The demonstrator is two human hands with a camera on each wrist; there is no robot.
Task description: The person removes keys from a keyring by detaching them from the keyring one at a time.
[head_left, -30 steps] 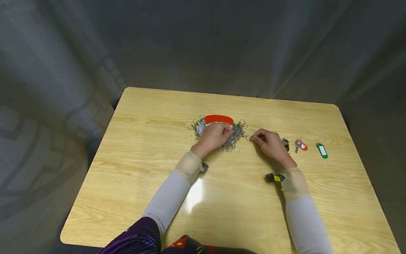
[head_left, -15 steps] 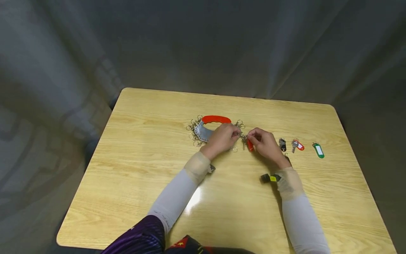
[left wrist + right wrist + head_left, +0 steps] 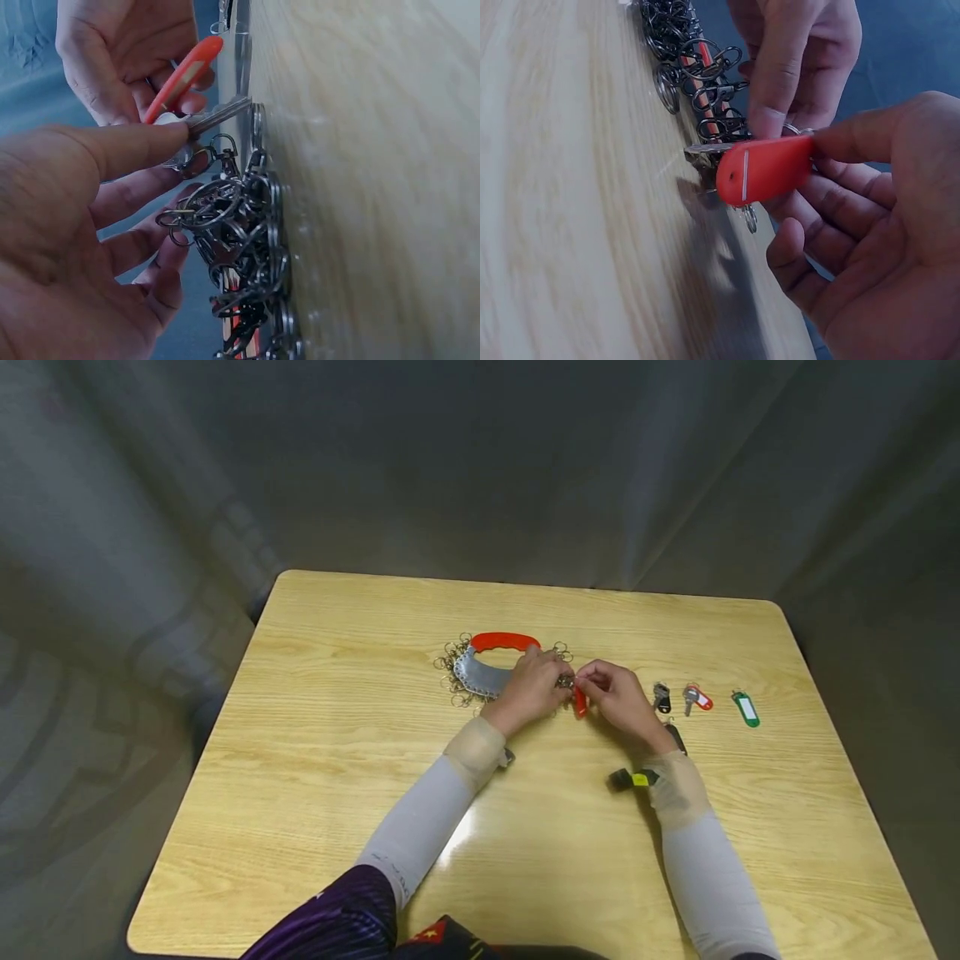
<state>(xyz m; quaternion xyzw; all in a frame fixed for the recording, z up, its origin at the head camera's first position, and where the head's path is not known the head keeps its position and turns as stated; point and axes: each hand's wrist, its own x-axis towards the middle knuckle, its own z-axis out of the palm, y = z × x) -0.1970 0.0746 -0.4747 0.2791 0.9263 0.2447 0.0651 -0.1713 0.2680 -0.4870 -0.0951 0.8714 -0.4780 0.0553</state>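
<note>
A metal key holder plate (image 3: 477, 677) with a red handle (image 3: 506, 641) lies on the table, many rings and clasps (image 3: 232, 225) hanging along its edge. Beside its right end, my left hand (image 3: 531, 685) pinches a silver key (image 3: 221, 115) near its head, between thumb and fingers. My right hand (image 3: 617, 695) holds a red key tag (image 3: 765, 171) by its ring end, between thumb and index finger. Both hands nearly touch, and key and tag hang together. The join between the tag's ring and the holder's clasps is partly hidden by fingers.
Right of my hands lie a black tag with a key (image 3: 662, 697), a red tag with a key (image 3: 697, 697) and a green tag (image 3: 746, 708). Another dark tag (image 3: 677, 737) shows by my right wrist. Grey curtains (image 3: 480, 468) surround the wooden table (image 3: 315, 693).
My left hand has moved right, uncovering the holder plate, and now meets my right hand. The right hand has shifted slightly left, and the red tag it holds has come into view.
</note>
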